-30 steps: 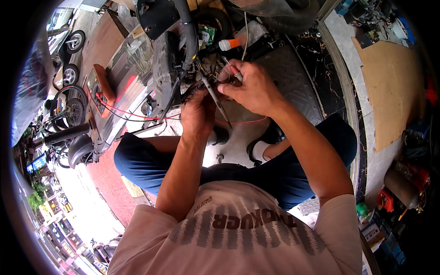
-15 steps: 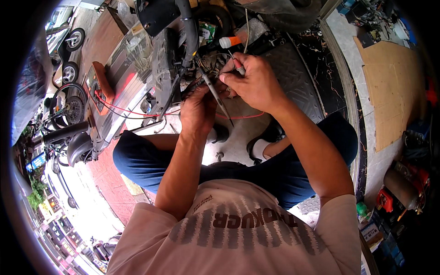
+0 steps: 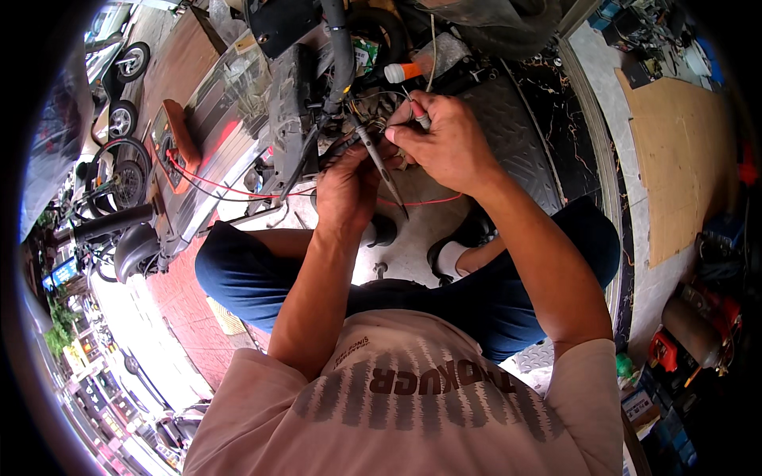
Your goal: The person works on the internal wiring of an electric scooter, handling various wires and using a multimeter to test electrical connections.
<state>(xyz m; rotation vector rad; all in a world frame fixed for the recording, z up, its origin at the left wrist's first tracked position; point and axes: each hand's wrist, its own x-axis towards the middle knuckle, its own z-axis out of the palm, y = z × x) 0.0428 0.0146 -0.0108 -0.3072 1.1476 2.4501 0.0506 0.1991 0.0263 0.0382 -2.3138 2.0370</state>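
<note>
Left hand (image 3: 347, 184) closed round a thin dark probe (image 3: 382, 168), tip angled down toward the floor. Right hand (image 3: 448, 143) pinches a small red-tipped probe (image 3: 419, 113) at the wire bundle (image 3: 373, 107) inside the scooter's open frame (image 3: 294, 119). Probes look light, stiff and best held mid-shaft; the wires look thin, floppy and easily pulled loose.

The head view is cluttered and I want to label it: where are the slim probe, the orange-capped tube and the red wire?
slim probe (image 3: 381, 165), head view, middle of its dark shaft.
orange-capped tube (image 3: 403, 72), head view, on the orange cap.
red wire (image 3: 230, 188), head view, on the run left of the hands.
</note>
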